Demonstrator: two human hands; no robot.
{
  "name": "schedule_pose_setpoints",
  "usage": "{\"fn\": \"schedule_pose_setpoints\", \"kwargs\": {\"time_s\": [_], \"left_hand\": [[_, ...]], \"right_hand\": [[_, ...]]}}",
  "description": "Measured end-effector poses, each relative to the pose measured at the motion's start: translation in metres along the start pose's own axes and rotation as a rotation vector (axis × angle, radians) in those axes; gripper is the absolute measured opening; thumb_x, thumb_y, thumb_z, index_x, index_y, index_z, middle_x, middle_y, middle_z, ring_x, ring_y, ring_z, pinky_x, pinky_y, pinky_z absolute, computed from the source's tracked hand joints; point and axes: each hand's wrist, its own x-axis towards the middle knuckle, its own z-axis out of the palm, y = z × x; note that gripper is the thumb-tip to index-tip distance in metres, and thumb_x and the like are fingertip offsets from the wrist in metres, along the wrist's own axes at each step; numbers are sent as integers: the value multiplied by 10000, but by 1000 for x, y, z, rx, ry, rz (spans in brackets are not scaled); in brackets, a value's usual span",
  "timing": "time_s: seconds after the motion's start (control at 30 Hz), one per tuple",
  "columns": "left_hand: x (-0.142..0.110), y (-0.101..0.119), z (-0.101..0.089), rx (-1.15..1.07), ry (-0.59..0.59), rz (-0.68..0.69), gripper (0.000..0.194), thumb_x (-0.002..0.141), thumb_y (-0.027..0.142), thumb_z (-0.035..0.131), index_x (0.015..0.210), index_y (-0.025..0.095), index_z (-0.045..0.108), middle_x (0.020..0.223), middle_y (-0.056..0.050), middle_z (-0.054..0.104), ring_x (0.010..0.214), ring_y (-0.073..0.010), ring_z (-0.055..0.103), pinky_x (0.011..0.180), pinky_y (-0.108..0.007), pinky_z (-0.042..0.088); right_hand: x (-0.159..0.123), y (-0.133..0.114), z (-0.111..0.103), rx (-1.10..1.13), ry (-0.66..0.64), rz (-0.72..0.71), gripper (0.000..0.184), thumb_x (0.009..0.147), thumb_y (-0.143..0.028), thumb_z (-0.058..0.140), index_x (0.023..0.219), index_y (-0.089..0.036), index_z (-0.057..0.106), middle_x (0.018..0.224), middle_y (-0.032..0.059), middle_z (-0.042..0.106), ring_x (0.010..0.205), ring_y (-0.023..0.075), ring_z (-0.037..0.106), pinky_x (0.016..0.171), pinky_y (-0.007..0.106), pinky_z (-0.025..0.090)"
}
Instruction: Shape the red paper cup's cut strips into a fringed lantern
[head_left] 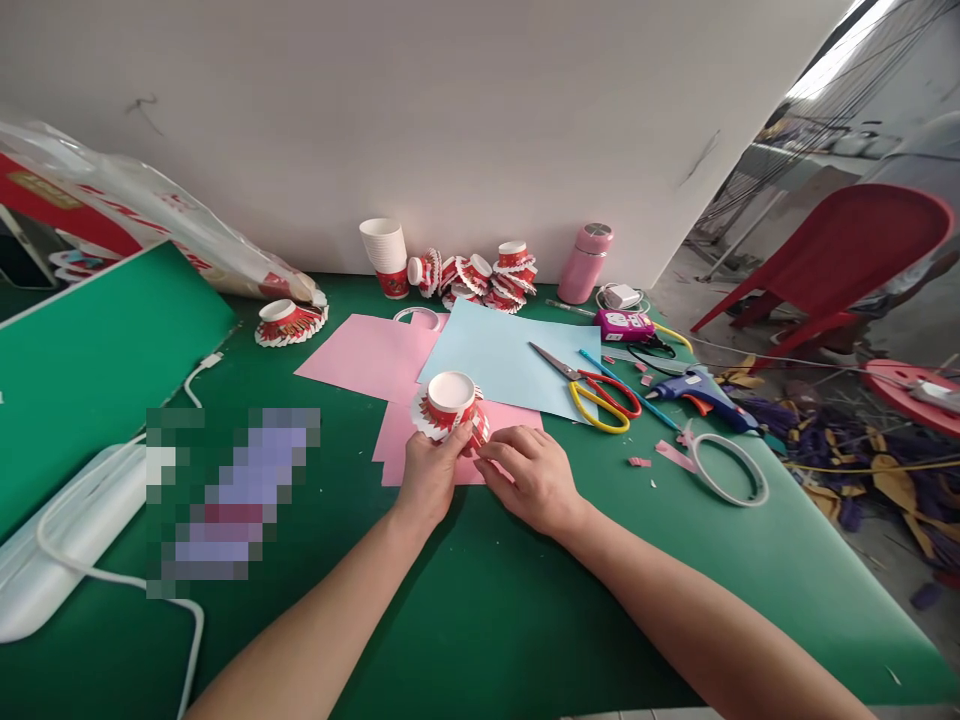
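A red and white paper cup, its side cut into strips that fan outward, is held upside down above pink paper. My left hand grips its near edge, thumb on the strips. Against the right side of the fringe, my right hand has its fingers bent and pinched together at a strip. Light blue paper lies just behind the cup, with scissors with red and yellow handles resting on it.
At the back stand stacked paper cups, several fringed cups and a pink flask. A glue gun and a tape roll lie right. Another fringed cup sits left, near a white power strip.
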Motion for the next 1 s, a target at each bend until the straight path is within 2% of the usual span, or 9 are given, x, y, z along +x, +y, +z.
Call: {"fn": "schedule_pose_setpoints", "kwargs": {"time_s": [0.2, 0.33, 0.47, 0.6, 0.73, 0.9, 1.0], "left_hand": [[-1, -2, -1, 36, -58, 8, 219, 623, 269, 762, 784, 143, 683, 683, 2, 628, 653, -119, 532, 612, -256, 419], [-2, -4, -3, 78, -75, -23, 211, 634, 298, 761, 741, 140, 671, 657, 5, 609, 615, -107, 505, 579, -249, 418], [-4, -6, -4, 126, -71, -47, 223, 629, 321, 767, 731, 142, 681, 646, 7, 605, 611, -103, 503, 587, -245, 423], [-5, -7, -3, 144, -101, -62, 243, 630, 329, 765, 779, 148, 701, 684, -8, 631, 646, -121, 537, 600, -253, 433], [-5, -7, -3, 176, -129, -66, 257, 652, 340, 750, 822, 152, 708, 639, -5, 627, 631, -133, 550, 585, -260, 440], [-6, -6, -1, 180, -123, -63, 267, 652, 320, 752, 854, 150, 706, 807, -51, 700, 765, -176, 609, 680, -288, 482], [-6, -6, -1, 200, -115, -65, 278, 653, 320, 750, 860, 140, 709, 841, -70, 711, 789, -194, 620, 686, -297, 490]], "right_hand": [[2, 2, -3, 71, 60, 52, 132, 882, -248, 542, 808, -187, 632, 754, 46, 668, 651, 131, 606, 580, 247, 443], [2, 5, -3, 194, 72, 157, 116, 877, -232, 546, 796, -183, 612, 757, 52, 658, 643, 130, 606, 566, 238, 464], [3, 8, -2, 320, 53, 282, 138, 874, -232, 544, 744, -190, 560, 692, 28, 639, 582, 117, 566, 514, 226, 450], [2, 9, -1, 352, 27, 348, 150, 873, -240, 541, 730, -196, 526, 652, 13, 631, 562, 119, 550, 504, 233, 432], [1, 10, 0, 369, -20, 431, 161, 875, -262, 526, 729, -197, 518, 655, 12, 636, 559, 118, 545, 509, 234, 425], [0, 11, 2, 382, -68, 509, 152, 869, -270, 519, 738, -193, 524, 679, 11, 646, 547, 108, 539, 510, 224, 417], [0, 11, 3, 375, -80, 526, 151, 865, -271, 513, 735, -195, 518, 680, 7, 647, 537, 104, 537, 509, 218, 414]]}}
